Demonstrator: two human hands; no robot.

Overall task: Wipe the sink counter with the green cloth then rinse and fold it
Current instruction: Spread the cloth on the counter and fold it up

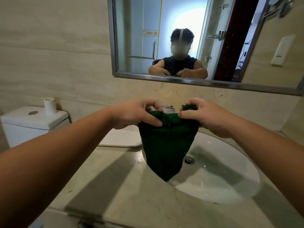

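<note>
the green cloth hangs between both hands, over the near-left rim of the sink basin. left hand and right hand each pinch a bunched top edge. the cloth looks soft, limp, likely damp and heavier. judgement: grip the corners, not the bunch, for a clean fold.

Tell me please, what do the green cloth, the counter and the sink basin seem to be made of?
Green cloth: probably soft terry-like fabric; it hangs limp with a nubby, matte surface. Counter: polished beige stone, perhaps marble or an imitation; faint veins, soft sheen. Sink basin: likely glazed white ceramic; smooth, glossy, with reflections.
</note>
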